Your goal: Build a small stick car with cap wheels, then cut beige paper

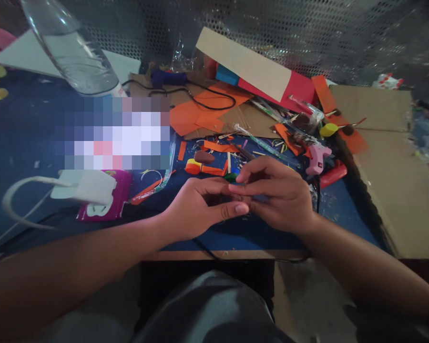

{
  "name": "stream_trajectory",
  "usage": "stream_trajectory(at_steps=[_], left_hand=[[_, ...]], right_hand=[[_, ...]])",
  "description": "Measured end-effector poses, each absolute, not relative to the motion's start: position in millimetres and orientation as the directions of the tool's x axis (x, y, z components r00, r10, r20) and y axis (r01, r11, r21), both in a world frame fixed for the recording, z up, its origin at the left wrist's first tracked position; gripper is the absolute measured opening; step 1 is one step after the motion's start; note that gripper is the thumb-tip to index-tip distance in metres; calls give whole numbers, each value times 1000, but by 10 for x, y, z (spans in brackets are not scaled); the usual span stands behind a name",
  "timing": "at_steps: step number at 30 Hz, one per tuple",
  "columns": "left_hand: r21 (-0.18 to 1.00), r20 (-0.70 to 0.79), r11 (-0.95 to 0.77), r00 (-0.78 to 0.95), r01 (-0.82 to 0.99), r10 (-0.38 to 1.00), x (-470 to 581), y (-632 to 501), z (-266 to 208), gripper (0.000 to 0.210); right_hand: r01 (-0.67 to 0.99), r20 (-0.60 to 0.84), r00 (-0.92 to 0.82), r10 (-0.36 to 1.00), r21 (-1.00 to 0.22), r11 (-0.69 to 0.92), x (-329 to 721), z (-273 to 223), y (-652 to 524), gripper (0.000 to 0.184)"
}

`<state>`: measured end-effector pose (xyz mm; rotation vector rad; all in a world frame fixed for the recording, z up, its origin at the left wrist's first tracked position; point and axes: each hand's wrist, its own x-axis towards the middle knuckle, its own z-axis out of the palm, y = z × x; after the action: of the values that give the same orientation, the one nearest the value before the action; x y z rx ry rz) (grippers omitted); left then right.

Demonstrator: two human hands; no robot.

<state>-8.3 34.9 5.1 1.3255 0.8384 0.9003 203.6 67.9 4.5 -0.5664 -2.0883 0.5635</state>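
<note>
My left hand [198,208] and my right hand [284,197] meet over the front of the blue table, fingertips pressed together. Whatever they pinch between them is small and hidden by the fingers. A bit of green [230,177] shows just behind the fingertips; I cannot tell whether it is held or lies on the table. Beyond the left hand lie a brown oval piece [204,156] and a yellow-and-orange rolled piece [193,166]. Thin orange strips [219,146] are scattered behind them.
A pink glue gun [317,159] and a red cylinder [333,175] lie right of the hands. At left are a magenta power socket [126,188] with a white plug [93,186] and a water bottle [76,59]. Cardboard [403,200] covers the right side; orange paper [186,116] lies behind.
</note>
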Motion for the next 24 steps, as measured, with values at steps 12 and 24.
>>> stream_trajectory(at_steps=[12, 24], left_hand=[[982, -63, 121, 355, -144, 933, -86, 343, 122, 23], [992, -94, 121, 423, -35, 901, -122, 317, 85, 56]], right_hand=[[167, 638, -568, 520, -529, 832, 2072, 4, 767, 52], [183, 672, -480, 564, -552, 813, 2087, 36, 723, 15]])
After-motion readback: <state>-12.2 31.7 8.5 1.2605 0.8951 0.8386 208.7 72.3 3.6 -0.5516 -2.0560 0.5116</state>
